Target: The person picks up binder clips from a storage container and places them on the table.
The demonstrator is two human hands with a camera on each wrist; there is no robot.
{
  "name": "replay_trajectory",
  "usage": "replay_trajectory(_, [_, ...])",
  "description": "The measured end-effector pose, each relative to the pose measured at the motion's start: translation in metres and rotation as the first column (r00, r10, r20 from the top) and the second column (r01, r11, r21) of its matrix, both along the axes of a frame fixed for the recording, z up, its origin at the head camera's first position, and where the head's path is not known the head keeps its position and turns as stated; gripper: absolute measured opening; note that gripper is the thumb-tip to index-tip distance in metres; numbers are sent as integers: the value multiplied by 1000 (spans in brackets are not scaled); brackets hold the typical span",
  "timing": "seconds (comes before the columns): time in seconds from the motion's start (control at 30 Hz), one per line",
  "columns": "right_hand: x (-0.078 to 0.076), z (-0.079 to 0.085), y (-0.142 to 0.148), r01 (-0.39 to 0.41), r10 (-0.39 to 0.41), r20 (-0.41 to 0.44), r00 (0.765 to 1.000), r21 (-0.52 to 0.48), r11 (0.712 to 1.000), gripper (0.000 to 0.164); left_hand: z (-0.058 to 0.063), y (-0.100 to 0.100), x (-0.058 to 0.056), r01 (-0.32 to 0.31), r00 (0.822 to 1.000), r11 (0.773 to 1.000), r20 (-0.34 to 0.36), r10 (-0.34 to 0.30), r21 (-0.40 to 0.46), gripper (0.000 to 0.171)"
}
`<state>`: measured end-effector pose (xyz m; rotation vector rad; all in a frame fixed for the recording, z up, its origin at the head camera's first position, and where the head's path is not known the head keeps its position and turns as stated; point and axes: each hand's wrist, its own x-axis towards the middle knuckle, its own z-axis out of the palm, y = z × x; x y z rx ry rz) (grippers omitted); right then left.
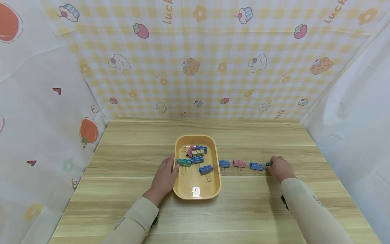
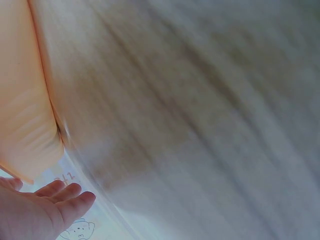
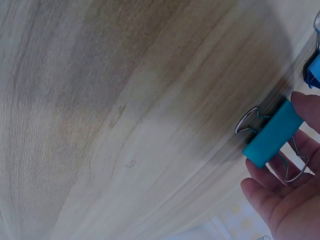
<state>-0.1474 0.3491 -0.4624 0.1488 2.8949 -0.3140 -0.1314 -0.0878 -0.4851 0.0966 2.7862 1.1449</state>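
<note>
My right hand (image 1: 281,168) pinches a teal binder clip (image 3: 274,134) by its ends, thumb at one end and fingers at the other; its wire handles stick out to both sides. In the head view the hand covers most of this clip, at the right end of a row. The row holds a blue clip (image 1: 224,164), a pink clip (image 1: 239,163) and another blue clip (image 1: 257,166). My left hand (image 1: 164,176) rests against the left side of the yellow tray (image 1: 217,184), thumb at the rim, its other fingers loosely straight along the outside.
Inside the tray lie several more binder clips, among them a teal clip (image 1: 184,162), a yellow clip (image 1: 198,153) and a tilted blue clip (image 1: 206,169). The wooden table (image 1: 243,210) meets a checked cloth (image 1: 170,84) at the back, with white cloth on both sides.
</note>
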Motion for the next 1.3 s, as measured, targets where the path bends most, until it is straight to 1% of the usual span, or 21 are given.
replay_trajectory(0.13, [1, 1, -1, 0, 0, -3, 1000, -1, 1000, 23, 0, 0, 0, -4, 1000, 1000, 15, 4, -2, 62])
replay_trajectory(0.37, [2, 4, -3, 0, 0, 2, 1000, -2, 1000, 24, -1, 0, 0, -3, 1000, 1000, 5, 3, -9, 62])
replay_trajectory(0.73, [0, 5, -2, 0, 0, 27, 1000, -11, 1000, 24, 0, 0, 1, -4, 1000, 1000, 14, 4, -7, 62])
replay_trajectory(0.93, [1, 8, -3, -17, 17, 38, 999, 4, 1000, 28, 1, 0, 1, 0, 1000, 1000, 5, 0, -4, 62])
replay_trajectory(1.13, [1, 15, -5, -46, 45, 20, 999, 20, 999, 43, 2, 0, 1, 1, 1000, 1000, 23, -1, -4, 62])
replay_trajectory(1.3, [1, 26, -16, -62, 63, -36, 997, 37, 997, 44, 2, 0, 1, 6, 1000, 1000, 15, -6, -12, 62])
